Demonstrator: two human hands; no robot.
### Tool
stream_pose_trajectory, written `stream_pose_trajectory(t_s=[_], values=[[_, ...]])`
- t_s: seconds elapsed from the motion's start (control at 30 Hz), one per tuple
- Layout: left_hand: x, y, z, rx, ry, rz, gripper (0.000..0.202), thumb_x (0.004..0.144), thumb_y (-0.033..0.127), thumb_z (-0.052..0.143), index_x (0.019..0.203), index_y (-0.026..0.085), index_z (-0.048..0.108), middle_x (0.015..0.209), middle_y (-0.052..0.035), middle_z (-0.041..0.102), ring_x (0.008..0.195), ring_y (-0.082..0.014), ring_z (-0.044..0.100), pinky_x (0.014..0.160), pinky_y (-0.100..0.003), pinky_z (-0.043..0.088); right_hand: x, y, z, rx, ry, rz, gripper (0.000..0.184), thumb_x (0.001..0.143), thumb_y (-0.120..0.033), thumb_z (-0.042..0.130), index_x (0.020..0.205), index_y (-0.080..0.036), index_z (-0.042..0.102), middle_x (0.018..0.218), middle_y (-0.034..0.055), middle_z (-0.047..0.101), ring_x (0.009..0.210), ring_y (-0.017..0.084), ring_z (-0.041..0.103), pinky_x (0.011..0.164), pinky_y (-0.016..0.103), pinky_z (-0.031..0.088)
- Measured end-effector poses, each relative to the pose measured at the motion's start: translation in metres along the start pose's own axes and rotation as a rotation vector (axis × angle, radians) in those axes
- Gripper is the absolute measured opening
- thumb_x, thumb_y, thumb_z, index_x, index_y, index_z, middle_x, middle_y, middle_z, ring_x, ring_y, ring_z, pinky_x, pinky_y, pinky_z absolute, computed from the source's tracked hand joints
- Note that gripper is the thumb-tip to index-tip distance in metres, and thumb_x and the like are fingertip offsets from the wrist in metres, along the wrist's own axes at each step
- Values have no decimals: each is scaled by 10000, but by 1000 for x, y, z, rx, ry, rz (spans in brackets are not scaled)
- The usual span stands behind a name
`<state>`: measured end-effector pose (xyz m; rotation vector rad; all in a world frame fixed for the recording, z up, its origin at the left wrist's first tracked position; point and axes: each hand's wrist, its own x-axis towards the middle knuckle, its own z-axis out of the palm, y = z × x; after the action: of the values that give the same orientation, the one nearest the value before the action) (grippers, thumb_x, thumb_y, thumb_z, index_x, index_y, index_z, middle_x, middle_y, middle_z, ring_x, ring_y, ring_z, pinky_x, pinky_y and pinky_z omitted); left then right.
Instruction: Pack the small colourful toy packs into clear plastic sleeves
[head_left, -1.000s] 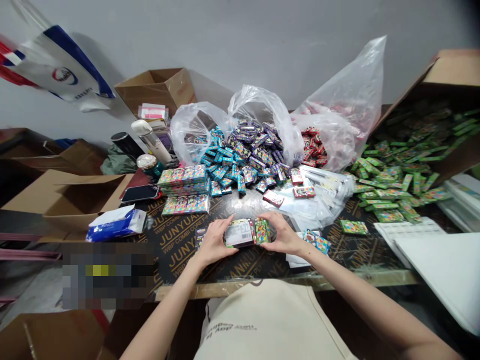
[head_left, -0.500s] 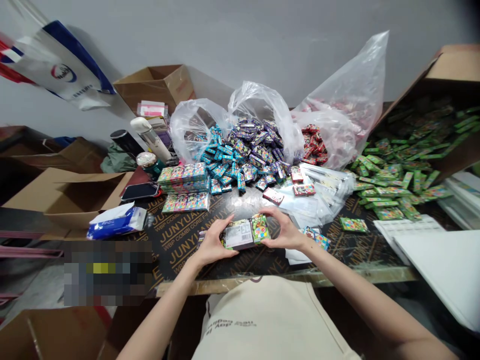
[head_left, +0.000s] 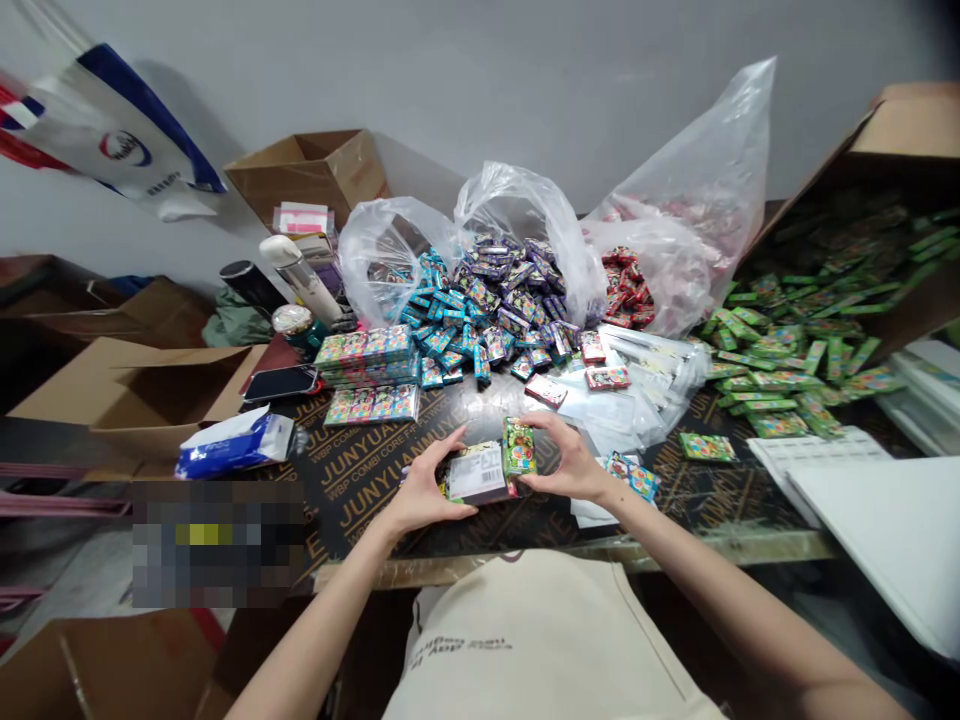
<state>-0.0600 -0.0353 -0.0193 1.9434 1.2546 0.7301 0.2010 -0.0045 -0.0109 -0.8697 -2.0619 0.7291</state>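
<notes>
My left hand (head_left: 429,487) grips the left end of a bundle of small printed boxes (head_left: 474,472), thumb at the near side and fingers at the far side. A white barcode label faces up on it. In my right hand (head_left: 564,462), a small green printed box (head_left: 519,447) is pinched between thumb and fingers. It sits at the bundle's right end, slightly raised over it; whether the two touch is unclear. Just beyond my hands lie heaps of blue boxes (head_left: 448,318) and purple boxes (head_left: 517,280). Stacked wrapped sets (head_left: 367,358) stand to the left.
Red boxes (head_left: 626,290) spill from a clear plastic bag (head_left: 697,190). Green boxes (head_left: 780,350) pour from a carton (head_left: 911,125) at right. Clear sleeves (head_left: 645,385), a phone (head_left: 281,383), a blue packet (head_left: 232,443) and bottles (head_left: 300,280) lie around. White papers (head_left: 885,520) cover the right edge.
The green box in my right hand has lifted and tilted slightly at the bundle's right end, showing a pinkish edge beneath. My left hand has barely moved.
</notes>
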Motion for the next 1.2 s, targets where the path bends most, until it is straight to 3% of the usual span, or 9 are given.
stream_pose_trajectory(t_s=[0.17,0.33,0.4,0.5,0.6,0.83,0.97,1.13,1.2], values=[[0,-6,-5,93,92,-54,957,552,287,749,1366,236,249,1174,-69,529,1095,-244,497,974,-423,349,-4,29,-2,-141,122,127,706,623,-300,707,1250,-217,393,1202,105,494,1117,276,466,952,449,375],[-2,-9,-4,182,59,-7,928,554,290,738,1356,237,275,1190,-81,508,1081,-254,484,949,-419,362,-2,43,4,-128,-107,107,813,610,-411,734,1311,-231,363,1323,130,422,1231,304,374,995,497,316],[-2,-7,-2,198,36,14,932,553,288,734,1359,237,269,1204,-83,504,1084,-262,472,953,-428,351,3,34,7,-37,-194,48,853,622,-407,728,1347,-240,311,1371,120,374,1264,281,341,1024,468,290],[-1,-1,0,206,-15,40,962,545,287,735,1370,243,242,1232,-79,495,1106,-269,449,964,-433,329,11,18,9,106,-361,-12,878,614,-372,736,1359,-238,292,1337,104,433,1209,250,428,998,406,346],[-1,6,0,186,-61,60,977,544,289,734,1375,245,222,1244,-76,484,1098,-262,450,961,-419,331,13,8,8,157,-435,-42,882,596,-320,744,1354,-224,305,1313,98,461,1178,236,461,982,376,365],[-2,18,4,147,-78,65,958,554,291,726,1373,248,229,1232,-82,482,1083,-265,456,955,-427,340,8,2,14,174,-371,-59,874,583,-262,731,1347,-215,308,1314,99,449,1153,233,469,948,366,392],[0,14,6,158,-75,73,972,543,289,733,1372,255,226,1223,-81,474,1082,-268,451,952,-428,346,9,17,13,178,-299,26,822,630,-310,723,1338,-234,313,1227,90,525,1055,216,545,901,354,428],[4,-4,2,284,95,-81,979,554,287,705,1384,266,185,1116,-52,431,1044,-247,462,926,-398,382,-6,53,7,-217,-166,173,1036,456,-426,797,1350,-255,301,1383,150,322,1271,373,273,983,564,245],[4,-11,3,331,109,-107,986,548,271,695,1386,270,175,1088,-44,420,1021,-243,469,908,-387,395,-15,61,10,-315,-186,205,1007,476,-360,788,1351,-256,301,1339,149,381,1232,380,329,962,579,258]])
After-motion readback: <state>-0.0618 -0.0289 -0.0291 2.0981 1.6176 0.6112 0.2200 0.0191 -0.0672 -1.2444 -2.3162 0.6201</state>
